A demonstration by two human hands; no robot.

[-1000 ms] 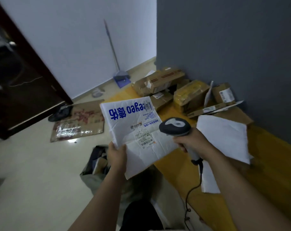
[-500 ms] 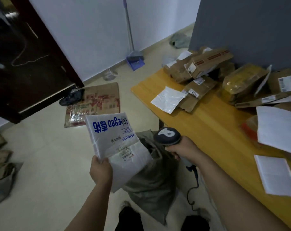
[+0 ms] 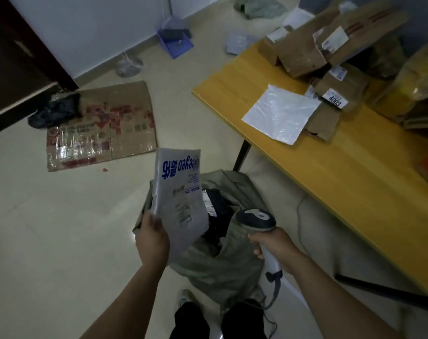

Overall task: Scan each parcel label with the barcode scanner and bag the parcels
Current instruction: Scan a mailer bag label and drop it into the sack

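The left hand has its fingers clamped on a white parcel, held over the open sack on the floor. The right hand grips the scanner beside the sack, near the worktop.

Label print on white parcel blurred, unreadable. Fingers of left hand hidden behind parcel. Inside sack: dark, half covered, contents unclear. Handle of scanner mostly buried in right hand. Right edge cuts off counter; top edge cuts cardboard boxes.
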